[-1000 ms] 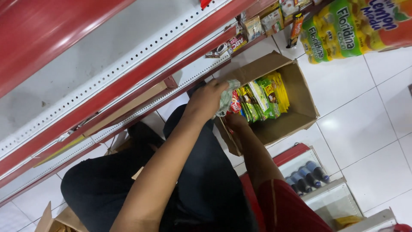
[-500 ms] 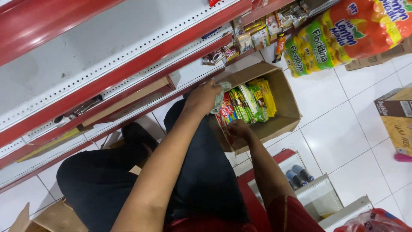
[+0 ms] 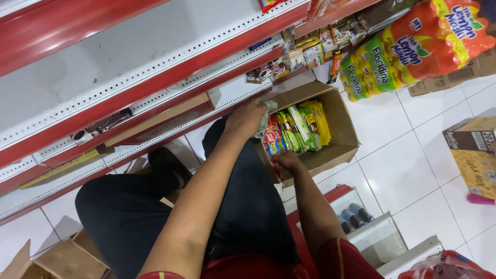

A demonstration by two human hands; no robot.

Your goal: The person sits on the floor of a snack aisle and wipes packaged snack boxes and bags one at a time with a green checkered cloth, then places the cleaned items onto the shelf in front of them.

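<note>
My left grip [image 3: 247, 120] is closed on a crumpled pale wrapper [image 3: 264, 117] at the near-left rim of the cardboard box [image 3: 338, 124]; my right grip [image 3: 285, 159] rests on the box's near edge, fingers hidden, so I cannot tell its state. Snack packets [image 3: 294, 129] stand upright just right of both hands, against the red shelf [image 3: 155, 98].
</note>
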